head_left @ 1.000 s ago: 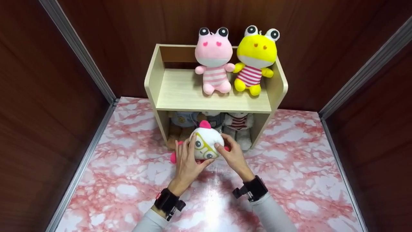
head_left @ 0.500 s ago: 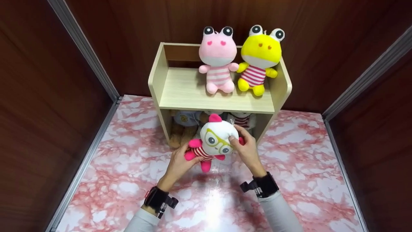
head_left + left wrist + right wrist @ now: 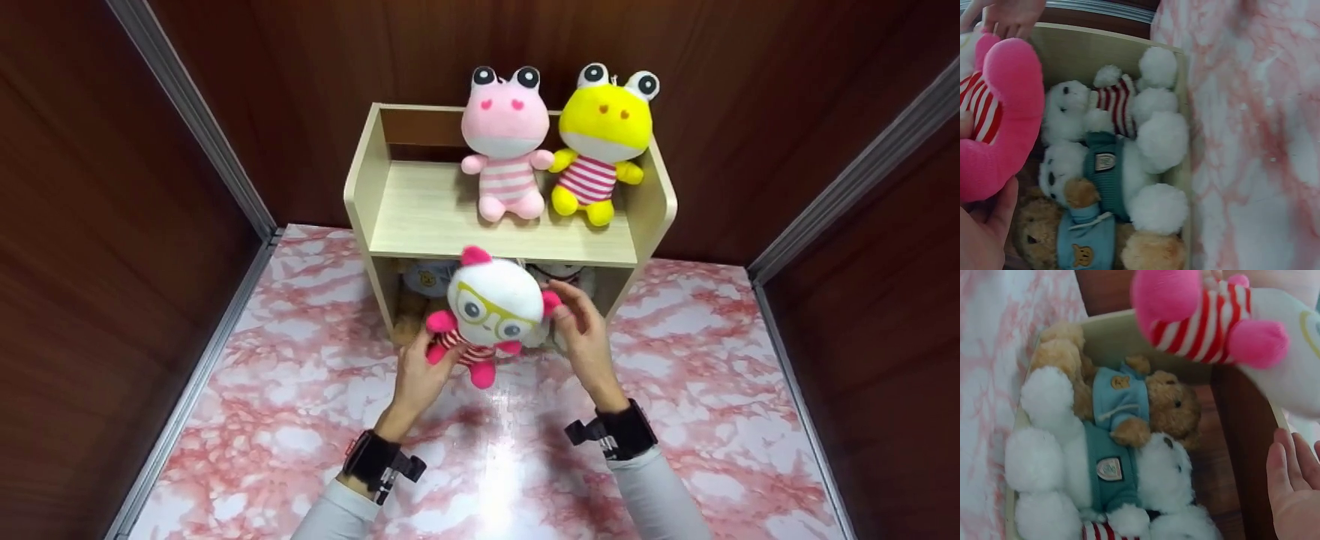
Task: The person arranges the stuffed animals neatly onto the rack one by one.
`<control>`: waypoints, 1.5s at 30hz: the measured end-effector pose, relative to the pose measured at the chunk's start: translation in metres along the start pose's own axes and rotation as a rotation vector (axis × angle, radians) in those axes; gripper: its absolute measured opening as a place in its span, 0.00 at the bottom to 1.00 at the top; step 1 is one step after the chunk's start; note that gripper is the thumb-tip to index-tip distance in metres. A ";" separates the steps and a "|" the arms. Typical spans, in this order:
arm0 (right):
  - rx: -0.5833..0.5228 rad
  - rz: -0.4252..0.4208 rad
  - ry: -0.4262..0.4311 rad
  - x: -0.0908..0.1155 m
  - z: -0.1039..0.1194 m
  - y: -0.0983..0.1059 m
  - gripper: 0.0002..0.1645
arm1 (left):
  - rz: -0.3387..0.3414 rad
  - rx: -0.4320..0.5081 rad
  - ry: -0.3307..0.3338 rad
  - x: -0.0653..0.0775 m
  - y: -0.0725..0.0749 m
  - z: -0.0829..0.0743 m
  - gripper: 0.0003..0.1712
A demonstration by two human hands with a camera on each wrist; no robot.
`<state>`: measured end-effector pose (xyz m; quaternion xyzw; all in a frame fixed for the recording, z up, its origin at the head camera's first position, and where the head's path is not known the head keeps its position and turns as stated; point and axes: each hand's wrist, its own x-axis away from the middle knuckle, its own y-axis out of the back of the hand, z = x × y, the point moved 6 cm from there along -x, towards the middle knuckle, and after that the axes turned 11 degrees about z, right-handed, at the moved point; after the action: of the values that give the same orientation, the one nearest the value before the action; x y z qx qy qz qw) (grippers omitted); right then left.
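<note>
A white plush doll with yellow glasses, pink limbs and a red-striped shirt hangs in the air in front of the wooden shelf. My left hand grips its body from below; in the left wrist view the doll's pink leg lies against my palm. My right hand is at the doll's right side with straight fingers. The right wrist view shows a gap between that palm and the doll.
A pink frog plush and a yellow frog plush sit on the shelf top; its left half is bare. The lower compartment holds a striped white bear, a teal-sweatered white bear and a brown bear. Dark walls enclose the marble-patterned table.
The doll has risen from the table to the height of the shelf's front edge. My right hand has come off its head and opened; my left hand has shifted under its body.
</note>
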<state>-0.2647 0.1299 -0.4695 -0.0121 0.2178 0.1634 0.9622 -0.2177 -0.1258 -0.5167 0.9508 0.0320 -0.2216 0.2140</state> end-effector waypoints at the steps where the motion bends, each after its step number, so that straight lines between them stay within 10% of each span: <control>1: 0.010 -0.009 0.013 0.000 0.002 0.003 0.27 | -0.025 0.001 -0.007 -0.002 0.003 -0.002 0.24; 23: 0.258 -0.095 0.183 0.000 0.045 0.016 0.14 | -0.305 -0.009 -0.006 -0.098 0.066 -0.053 0.27; 35: 0.270 -0.090 0.155 0.011 0.027 0.013 0.11 | -0.303 -0.202 0.123 -0.169 0.078 -0.061 0.15; 45: 0.309 -0.072 0.114 0.017 0.023 0.006 0.11 | -0.244 -0.275 0.213 -0.185 0.069 -0.042 0.15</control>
<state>-0.2427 0.1432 -0.4550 0.1190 0.2941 0.0923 0.9438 -0.3563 -0.1646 -0.3749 0.9199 0.1993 -0.1375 0.3086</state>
